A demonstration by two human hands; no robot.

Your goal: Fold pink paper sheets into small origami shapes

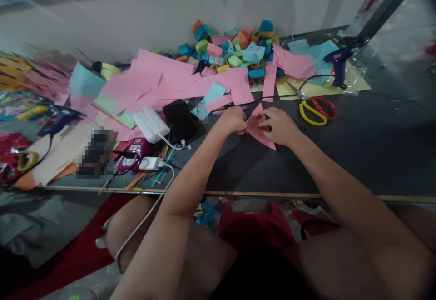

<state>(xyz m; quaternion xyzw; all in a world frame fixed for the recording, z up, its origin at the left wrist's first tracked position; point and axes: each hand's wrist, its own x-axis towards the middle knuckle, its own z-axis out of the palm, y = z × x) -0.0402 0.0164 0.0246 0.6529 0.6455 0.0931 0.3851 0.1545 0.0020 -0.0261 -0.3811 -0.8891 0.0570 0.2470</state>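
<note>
Pink paper piece (262, 135) is lying mid-front on the dark grey counter (357, 145), near the yellow-and-red scissors (306, 101). Left hand (233, 120) and right hand (281, 127) are pinching it, fingers (267, 120) closing on its folded edges. Creasing is probably going best while pressing it flat against the counter, edges lined up.

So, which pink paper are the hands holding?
The small folded pink paper between the left hand and right hand; the other pink sheets lie untouched farther back.
</note>
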